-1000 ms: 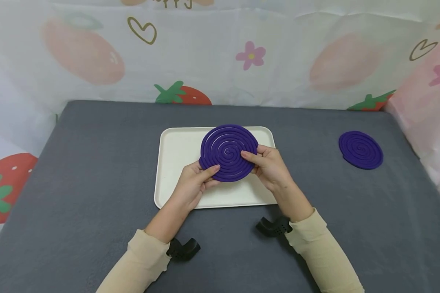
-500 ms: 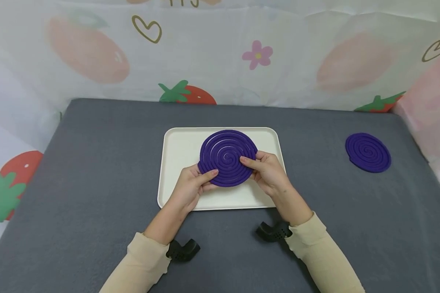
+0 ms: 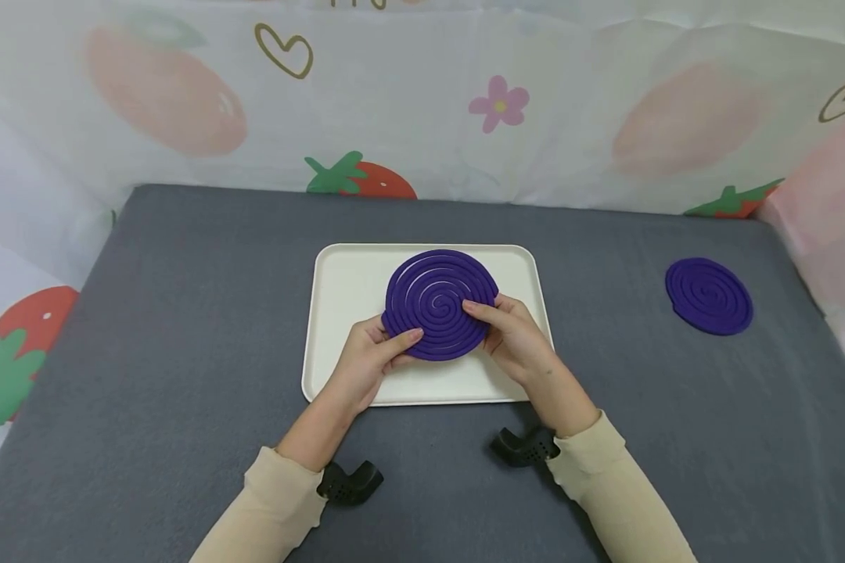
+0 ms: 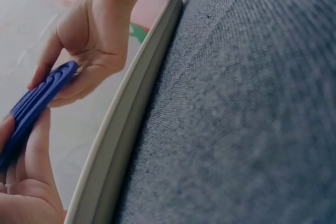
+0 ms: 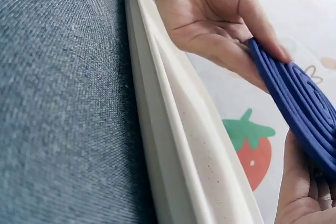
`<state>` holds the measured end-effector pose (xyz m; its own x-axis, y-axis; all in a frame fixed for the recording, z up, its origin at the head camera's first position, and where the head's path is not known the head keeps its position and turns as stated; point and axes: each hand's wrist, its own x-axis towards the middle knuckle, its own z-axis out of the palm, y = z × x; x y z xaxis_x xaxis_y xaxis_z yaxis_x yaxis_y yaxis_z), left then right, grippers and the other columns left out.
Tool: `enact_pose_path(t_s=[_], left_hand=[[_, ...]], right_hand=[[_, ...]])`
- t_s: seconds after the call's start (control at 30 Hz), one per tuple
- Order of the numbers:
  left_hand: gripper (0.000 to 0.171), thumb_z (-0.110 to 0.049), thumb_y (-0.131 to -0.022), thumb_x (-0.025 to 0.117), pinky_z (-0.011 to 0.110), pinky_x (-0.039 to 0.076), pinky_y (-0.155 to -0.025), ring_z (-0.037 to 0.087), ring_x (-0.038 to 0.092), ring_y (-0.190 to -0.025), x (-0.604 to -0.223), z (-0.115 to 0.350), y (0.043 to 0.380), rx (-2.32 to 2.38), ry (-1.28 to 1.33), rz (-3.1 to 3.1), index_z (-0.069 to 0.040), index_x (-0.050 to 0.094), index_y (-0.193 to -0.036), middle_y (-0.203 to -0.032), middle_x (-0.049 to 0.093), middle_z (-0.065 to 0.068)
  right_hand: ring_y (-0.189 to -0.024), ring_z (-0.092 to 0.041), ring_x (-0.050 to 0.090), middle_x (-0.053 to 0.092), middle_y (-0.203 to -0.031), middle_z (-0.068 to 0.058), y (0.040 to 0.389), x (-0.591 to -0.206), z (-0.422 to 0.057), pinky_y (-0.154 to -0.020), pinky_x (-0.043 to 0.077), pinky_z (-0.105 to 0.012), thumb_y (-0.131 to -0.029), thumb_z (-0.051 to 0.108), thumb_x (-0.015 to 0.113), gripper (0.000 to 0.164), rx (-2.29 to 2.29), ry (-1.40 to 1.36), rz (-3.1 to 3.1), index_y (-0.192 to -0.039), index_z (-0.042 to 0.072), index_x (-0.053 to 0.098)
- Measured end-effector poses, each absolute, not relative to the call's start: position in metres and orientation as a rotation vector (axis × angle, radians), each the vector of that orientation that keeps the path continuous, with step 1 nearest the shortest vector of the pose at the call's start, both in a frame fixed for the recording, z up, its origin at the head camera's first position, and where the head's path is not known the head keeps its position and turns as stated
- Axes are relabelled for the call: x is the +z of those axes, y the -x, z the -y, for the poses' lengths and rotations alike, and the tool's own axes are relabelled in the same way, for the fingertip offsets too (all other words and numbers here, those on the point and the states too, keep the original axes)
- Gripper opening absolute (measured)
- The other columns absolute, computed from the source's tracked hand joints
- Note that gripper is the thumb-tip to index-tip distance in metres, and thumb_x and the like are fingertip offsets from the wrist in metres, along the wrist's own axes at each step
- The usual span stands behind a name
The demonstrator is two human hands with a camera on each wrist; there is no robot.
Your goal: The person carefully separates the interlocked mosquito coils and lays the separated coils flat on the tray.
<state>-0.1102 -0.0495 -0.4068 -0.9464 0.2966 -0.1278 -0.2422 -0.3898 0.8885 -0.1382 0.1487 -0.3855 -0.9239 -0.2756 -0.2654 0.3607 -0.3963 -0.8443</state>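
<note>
Purple coil held up in two hands over the cream tray

On the left, the grey table cover (image 3: 183, 375) is seen stretching well beyond the cream tray (image 3: 338, 289), which is taken as the landmark. Over the tray's near left part, the left hand (image 3: 366, 358) is placed, its thumb laid on the face of the purple coil (image 3: 440, 305) and its fingers tucked behind, so that the lower left edge is pinched. The coil itself is held above the middle of the tray, its spiral face turned up towards the head view; in both wrist views it is seen raised clear of the tray and somewhat tilted. Over the tray's right part, the opposite edge is pinched in the same way by the right hand (image 3: 517, 336). Well apart, to the right of the tray, a second purple coil (image 3: 709, 297) is left untouched, laid flat.

The step in hand is judged to be the holding and handling of the first coil above the tray. For the next move, even pressure from both grips would seem to be called for, lest the windings be pulled apart.
</note>
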Motion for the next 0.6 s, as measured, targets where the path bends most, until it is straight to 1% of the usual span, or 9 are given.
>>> enact_pose_path(t_s=[0.1, 0.17, 0.3, 0.5, 0.6], left_hand=[[0.037, 0.007, -0.091, 0.052, 0.030, 0.055, -0.080, 0.014, 0.066, -0.091, -0.4079, 0.0485, 0.1102, 2.348, -0.101, -1.535, 0.018, 0.045, -0.126, -0.107, 0.066, 0.011], [0.040, 0.005, -0.091, 0.053, 0.031, 0.055, -0.082, 0.014, 0.065, -0.094, -0.4089, 0.0481, 0.1099, 2.318, -0.114, -1.544, 0.015, 0.043, -0.129, -0.114, 0.062, 0.016], [0.047, 0.001, -0.091, 0.053, 0.032, 0.053, -0.086, 0.014, 0.063, -0.099, -0.4106, 0.0490, 0.1107, 2.267, -0.148, -1.551, 0.010, 0.039, -0.135, -0.124, 0.056, 0.022], [0.046, 0.002, -0.089, 0.055, 0.034, 0.053, -0.085, 0.015, 0.064, -0.097, -0.4143, 0.0487, 0.1137, 2.269, -0.197, -1.580, 0.011, 0.042, -0.133, -0.118, 0.059, 0.020], [0.046, 0.003, -0.089, 0.055, 0.033, 0.052, -0.087, 0.015, 0.063, -0.099, -0.4163, 0.0473, 0.1130, 2.284, -0.199, -1.599, 0.011, 0.043, -0.132, -0.120, 0.058, 0.022]], right_hand=[[-0.073, -0.010, 0.065, 0.069, -0.083, -0.001, 0.1382, -0.3876, -0.1492, -0.065, 0.055, -0.023, -0.092, -0.006, 0.048, 0.026, -2.325, -0.091, -1.490, -0.089, 0.011, 0.068], [-0.074, -0.010, 0.065, 0.069, -0.084, -0.001, 0.1375, -0.3897, -0.1500, -0.066, 0.055, -0.022, -0.091, -0.006, 0.048, 0.027, -2.309, -0.081, -1.516, -0.089, 0.012, 0.068], [-0.073, -0.011, 0.066, 0.070, -0.083, -0.001, 0.1368, -0.3914, -0.1505, -0.066, 0.055, -0.022, -0.090, -0.008, 0.049, 0.029, -2.268, -0.053, -1.544, -0.086, 0.012, 0.069], [-0.073, -0.011, 0.066, 0.070, -0.083, -0.002, 0.1366, -0.3925, -0.1510, -0.064, 0.055, -0.022, -0.089, -0.007, 0.050, 0.028, -2.248, 0.011, -1.584, -0.086, 0.012, 0.070], [-0.074, -0.010, 0.066, 0.070, -0.084, -0.001, 0.1359, -0.3941, -0.1514, -0.066, 0.055, -0.022, -0.088, -0.006, 0.052, 0.025, -2.248, 0.008, -1.610, -0.088, 0.011, 0.070]])
